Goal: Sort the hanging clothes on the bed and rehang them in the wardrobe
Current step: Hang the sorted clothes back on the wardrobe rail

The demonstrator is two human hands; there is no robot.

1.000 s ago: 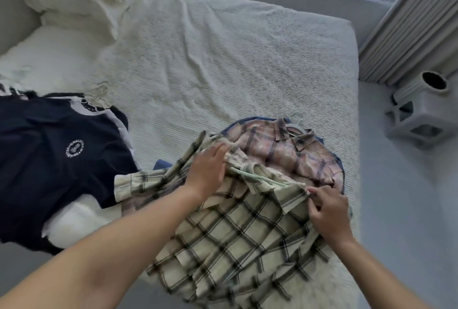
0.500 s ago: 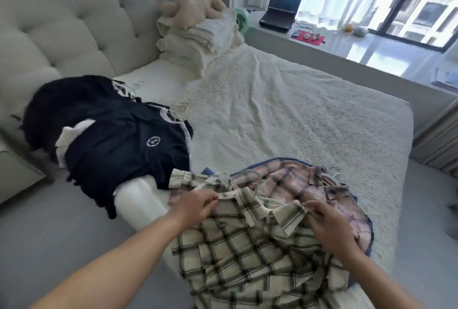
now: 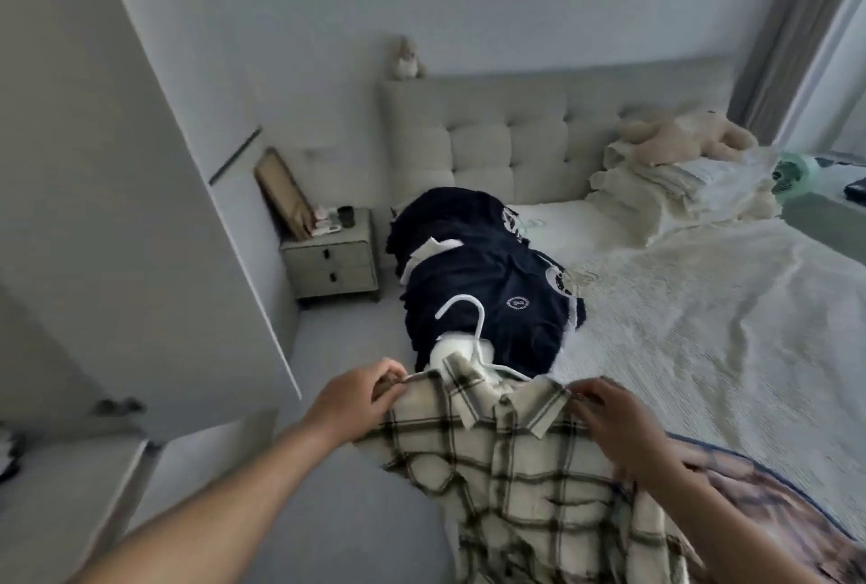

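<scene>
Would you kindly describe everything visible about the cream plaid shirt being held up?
The cream plaid shirt is woven cloth with dark checks and a folded collar. It hangs on a white hanger whose hook stands above the collar. The left hand pinches one shoulder, the right hand grips the other, lifting it at the bedside. Its lower part drapes out of view.
</scene>
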